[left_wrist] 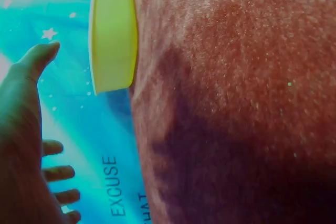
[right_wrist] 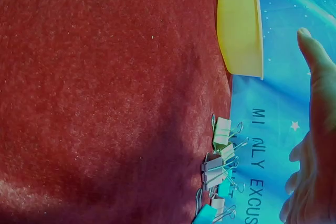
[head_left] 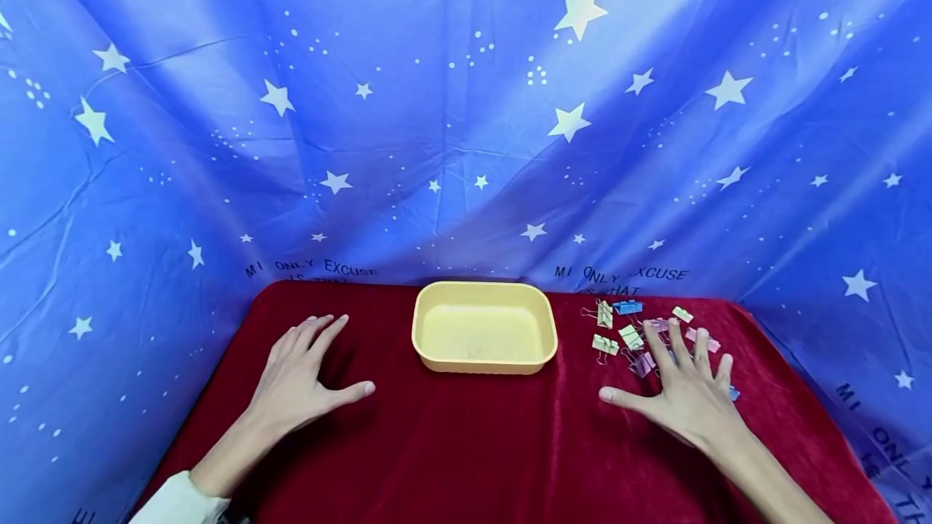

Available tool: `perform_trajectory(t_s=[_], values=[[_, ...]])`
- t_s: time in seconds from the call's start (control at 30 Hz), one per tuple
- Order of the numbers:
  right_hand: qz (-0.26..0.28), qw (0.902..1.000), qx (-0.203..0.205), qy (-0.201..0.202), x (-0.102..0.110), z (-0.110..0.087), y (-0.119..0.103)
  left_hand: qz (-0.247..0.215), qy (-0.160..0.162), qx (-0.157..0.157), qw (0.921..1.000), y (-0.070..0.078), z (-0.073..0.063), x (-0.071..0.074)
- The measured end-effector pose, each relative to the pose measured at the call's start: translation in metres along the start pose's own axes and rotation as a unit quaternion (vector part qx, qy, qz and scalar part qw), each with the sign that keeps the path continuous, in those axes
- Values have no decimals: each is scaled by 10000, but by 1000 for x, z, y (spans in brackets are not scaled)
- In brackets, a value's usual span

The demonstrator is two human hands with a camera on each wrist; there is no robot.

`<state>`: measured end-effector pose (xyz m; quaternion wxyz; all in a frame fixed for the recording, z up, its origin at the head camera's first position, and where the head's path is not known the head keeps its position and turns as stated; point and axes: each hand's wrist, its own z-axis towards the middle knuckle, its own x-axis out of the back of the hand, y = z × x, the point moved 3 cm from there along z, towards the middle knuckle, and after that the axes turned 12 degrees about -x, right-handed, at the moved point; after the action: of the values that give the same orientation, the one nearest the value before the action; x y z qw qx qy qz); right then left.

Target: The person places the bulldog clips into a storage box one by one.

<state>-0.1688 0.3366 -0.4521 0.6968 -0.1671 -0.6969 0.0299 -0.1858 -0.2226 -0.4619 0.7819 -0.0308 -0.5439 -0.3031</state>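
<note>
My left hand (head_left: 294, 382) is held over the left side of the table with fingers spread and nothing in it. On the right, my right hand (head_left: 688, 395) hovers with fingers spread, overlapping part of a group of binder clips (head_left: 631, 337) in the head view. The clips are yellow-green, blue, pink and purple, and some are hidden behind the fingers. Between the hands, at the back of the table, sits a yellow rectangular tub (head_left: 484, 366) with nothing inside. In the right wrist view, several clips (right_wrist: 212, 171) lie below the tub (right_wrist: 240, 30), apart from the hand (right_wrist: 320, 145).
A dark red velvet cloth (head_left: 451, 443) covers the table. Behind and at both sides hangs a blue curtain (head_left: 437, 120) with white stars and printed lettering, close to the table's back edge.
</note>
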Motion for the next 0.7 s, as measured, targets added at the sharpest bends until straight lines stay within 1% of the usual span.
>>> perform_trajectory(t_s=[0.1, 0.2, 0.4, 0.57, 0.7], values=[[3, 10000, 43, -6, -1, 1, 1, -35, 125, -170, 9998, 3, 5, -5], [10, 9999, 108, -26, -1, 1, 1, -3, 144, -413, 9990, 9, 12, -11], [-91, 9998, 152, -90, -2, 3, -4, 135, 271, -1042, 9941, 21, 22, -25], [-106, 9998, 138, -109, -3, 6, -10, 314, 638, -1638, 9839, 29, 29, -33], [-96, 9996, 253, 47, -5, 9, -14, 201, 1045, -2049, 9730, 34, 35, -36]])
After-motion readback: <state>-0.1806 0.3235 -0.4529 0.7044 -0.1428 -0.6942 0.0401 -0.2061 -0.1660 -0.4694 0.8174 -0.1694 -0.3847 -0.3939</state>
